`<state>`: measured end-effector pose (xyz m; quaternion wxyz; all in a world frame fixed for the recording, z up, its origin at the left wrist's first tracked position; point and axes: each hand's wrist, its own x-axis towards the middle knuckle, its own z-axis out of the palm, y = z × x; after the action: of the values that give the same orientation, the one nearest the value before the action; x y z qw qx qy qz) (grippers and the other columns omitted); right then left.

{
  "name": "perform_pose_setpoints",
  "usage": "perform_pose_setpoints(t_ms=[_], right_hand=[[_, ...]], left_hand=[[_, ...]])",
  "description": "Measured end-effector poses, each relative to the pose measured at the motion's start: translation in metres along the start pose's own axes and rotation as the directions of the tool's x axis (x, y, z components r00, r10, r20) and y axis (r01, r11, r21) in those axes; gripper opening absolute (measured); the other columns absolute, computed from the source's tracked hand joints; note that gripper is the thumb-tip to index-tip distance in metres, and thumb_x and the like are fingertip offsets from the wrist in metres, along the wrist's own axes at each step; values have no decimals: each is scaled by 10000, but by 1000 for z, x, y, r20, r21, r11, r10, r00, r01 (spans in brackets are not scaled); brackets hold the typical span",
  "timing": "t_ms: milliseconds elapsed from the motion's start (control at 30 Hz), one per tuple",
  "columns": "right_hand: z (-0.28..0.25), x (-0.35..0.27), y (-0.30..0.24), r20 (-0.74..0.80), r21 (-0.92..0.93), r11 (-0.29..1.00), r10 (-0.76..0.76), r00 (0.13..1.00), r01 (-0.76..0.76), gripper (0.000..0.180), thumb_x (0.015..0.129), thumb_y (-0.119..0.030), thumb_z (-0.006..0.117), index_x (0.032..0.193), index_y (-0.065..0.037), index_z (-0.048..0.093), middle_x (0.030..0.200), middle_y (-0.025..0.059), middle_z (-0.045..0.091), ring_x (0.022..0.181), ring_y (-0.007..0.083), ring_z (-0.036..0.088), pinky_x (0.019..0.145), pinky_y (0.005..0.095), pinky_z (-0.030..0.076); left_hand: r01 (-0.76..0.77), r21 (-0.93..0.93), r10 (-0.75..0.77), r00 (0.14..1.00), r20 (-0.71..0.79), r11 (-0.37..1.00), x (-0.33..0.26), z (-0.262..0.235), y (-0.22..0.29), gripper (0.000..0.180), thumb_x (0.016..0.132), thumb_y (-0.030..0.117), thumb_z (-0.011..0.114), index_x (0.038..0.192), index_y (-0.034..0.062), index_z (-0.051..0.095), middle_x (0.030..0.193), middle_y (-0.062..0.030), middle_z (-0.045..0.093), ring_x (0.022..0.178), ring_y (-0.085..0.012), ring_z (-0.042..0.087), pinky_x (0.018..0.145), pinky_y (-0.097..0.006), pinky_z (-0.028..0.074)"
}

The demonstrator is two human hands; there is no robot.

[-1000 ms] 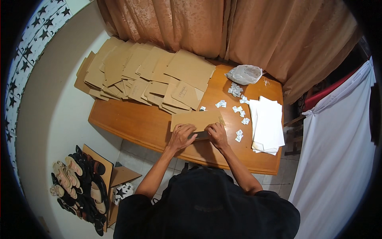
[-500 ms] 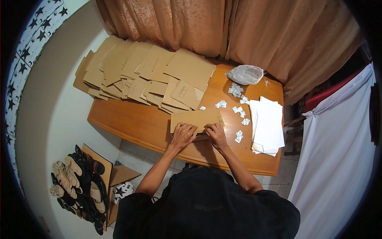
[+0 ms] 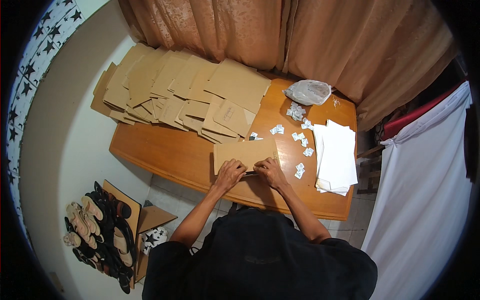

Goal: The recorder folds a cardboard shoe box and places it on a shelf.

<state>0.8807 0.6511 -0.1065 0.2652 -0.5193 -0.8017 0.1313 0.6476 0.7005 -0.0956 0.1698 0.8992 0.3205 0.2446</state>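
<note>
A brown cardboard box (image 3: 245, 152) sits near the table's front edge, its broad top panel facing up. Along its near edge, my left hand (image 3: 231, 173) has its fingers curled over the cardboard toward the left. A short gap separates it from my right hand (image 3: 270, 172), whose fingers pinch the same edge farther right. A dark slit shows below the panel between the hands. What lies inside the box is hidden. Just beyond it, small white packets (image 3: 255, 136) peek out beside a small dark object.
Flat brown cardboard pieces (image 3: 165, 85) are piled at the back left of the wooden table (image 3: 160, 150). Several small white packets (image 3: 296, 111) lie right of the box, near a clear plastic bag (image 3: 307, 93). White paper sheets (image 3: 336, 155) are stacked at the right. Shoes (image 3: 100, 230) stand at lower left.
My right hand has shifted slightly left, closer to my left hand. The gap under the box's near edge looks narrower and darker. More of the white packets behind the box shows.
</note>
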Motion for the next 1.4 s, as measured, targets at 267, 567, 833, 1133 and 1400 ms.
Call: perform_pose_setpoints(t_ms=[267, 567, 833, 1133, 1400], right_hand=[[10, -9, 5, 119, 7, 999, 34, 992, -35, 207, 851, -107, 651, 1026, -131, 758, 1100, 15, 682, 1065, 232, 587, 905, 389, 451], [-4, -7, 6, 95, 163, 987, -17, 995, 2, 292, 784, -16, 702, 1071, -63, 727, 1109, 95, 675, 1054, 295, 607, 901, 405, 500], [-27, 14, 63, -162, 227, 953, 240, 957, -200, 274, 884, -25, 634, 1154, 0, 666, 1141, 184, 637, 1104, 365, 575, 974, 428, 485], [-15, 34, 131, 181, 418, 875, 184, 966, -245, 612, 989, -439, 526, 1413, 3, 511, 1440, 248, 523, 1369, 393, 463, 1151, 436, 350], [-30, -15, 108, 395, 584, 710, 175, 902, -394, 691, 943, -332, 670, 1519, -84, 380, 1412, 281, 514, 1289, 399, 534, 1080, 467, 436]], left_hand=[[-29, 18, 28, 999, 19, 999, -18, 12, -5, 187, 812, 97, 735, 998, 79, 730, 963, -24, 648, 948, -216, 603, 809, -377, 471], [109, 72, -111, 994, 21, 991, -17, 18, 12, 241, 822, 169, 758, 1048, 100, 717, 994, -18, 650, 1012, -215, 582, 871, -389, 432], [211, 212, -173, 968, -183, 954, -7, 17, 58, 289, 808, 156, 767, 1085, 101, 705, 1043, -47, 640, 1057, -221, 578, 942, -456, 402], [668, -592, -799, 597, 66, 450, -13, 110, 136, 319, 865, 141, 744, 1127, -19, 656, 1045, -129, 675, 974, -285, 688, 846, -359, 565], [524, -824, -965, 243, -98, 216, -28, 192, 165, 1006, 784, 38, 825, 1509, 40, 127, 1450, -278, 342, 1288, -365, 495, 1015, -454, 498]])
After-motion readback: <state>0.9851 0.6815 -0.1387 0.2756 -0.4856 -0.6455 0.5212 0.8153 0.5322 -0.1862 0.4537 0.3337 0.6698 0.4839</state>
